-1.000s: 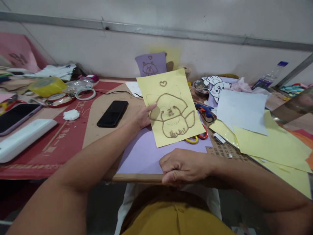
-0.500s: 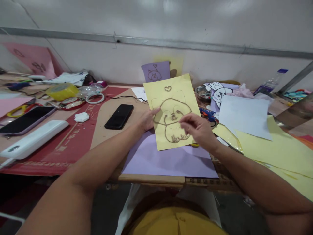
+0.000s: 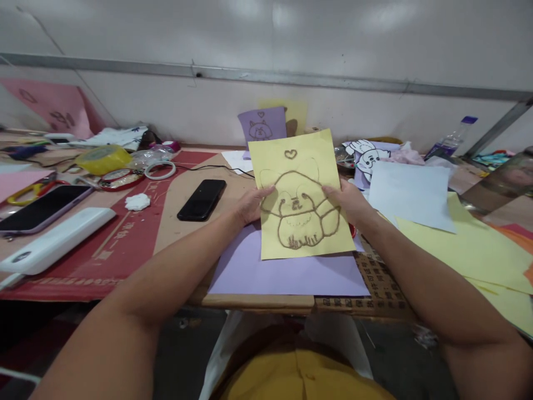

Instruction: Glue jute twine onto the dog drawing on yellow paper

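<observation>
A yellow sheet of paper is held up, tilted toward me, between both hands. It carries a brown outline of an animal with a heart above, and fainter pencil lines for the ears and chest. My left hand grips its left edge, thumb on the front. On the right edge, my right hand pinches it the same way, fingers behind the sheet. Below lies a purple sheet flat on the table, partly covered from view. Behind stands a smaller purple card with a similar drawing.
Left of the sheets lie a black phone, a white crumpled lump, a white long device and rolls of tape. To the right are yellow papers, a white sheet and a bottle. A wall closes the back.
My right hand has moved from in front of the drawing to the sheet's right edge and taken hold there. The sheet has turned slightly and shifted a little right.
</observation>
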A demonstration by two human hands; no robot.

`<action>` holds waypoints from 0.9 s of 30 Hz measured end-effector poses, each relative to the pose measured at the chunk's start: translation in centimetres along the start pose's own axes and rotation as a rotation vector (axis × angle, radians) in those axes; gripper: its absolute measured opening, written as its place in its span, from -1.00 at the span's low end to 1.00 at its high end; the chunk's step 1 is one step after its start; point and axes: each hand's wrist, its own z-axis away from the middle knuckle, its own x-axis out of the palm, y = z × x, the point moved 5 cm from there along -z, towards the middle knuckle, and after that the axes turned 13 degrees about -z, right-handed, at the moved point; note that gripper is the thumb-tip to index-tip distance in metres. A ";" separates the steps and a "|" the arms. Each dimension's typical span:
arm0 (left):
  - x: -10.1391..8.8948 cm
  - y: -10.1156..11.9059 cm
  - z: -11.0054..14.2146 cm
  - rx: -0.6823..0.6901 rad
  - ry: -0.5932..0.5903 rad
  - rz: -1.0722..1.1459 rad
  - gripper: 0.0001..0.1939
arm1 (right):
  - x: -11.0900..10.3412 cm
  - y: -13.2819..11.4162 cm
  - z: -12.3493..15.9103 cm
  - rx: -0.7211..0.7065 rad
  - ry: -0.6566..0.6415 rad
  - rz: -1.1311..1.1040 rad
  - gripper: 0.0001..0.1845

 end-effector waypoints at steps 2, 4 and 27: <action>0.1 0.0 0.0 -0.005 -0.026 0.011 -0.67 | 0.2 0.2 0.4 0.071 0.017 -0.071 -0.66; 0.0 0.0 -0.2 -0.027 -0.052 0.028 -0.62 | 0.3 0.1 0.7 0.092 0.030 -0.098 -0.70; -0.5 -0.4 -0.4 -0.220 0.023 -0.004 -0.44 | 1.1 0.8 1.6 0.328 -0.024 -0.139 -0.92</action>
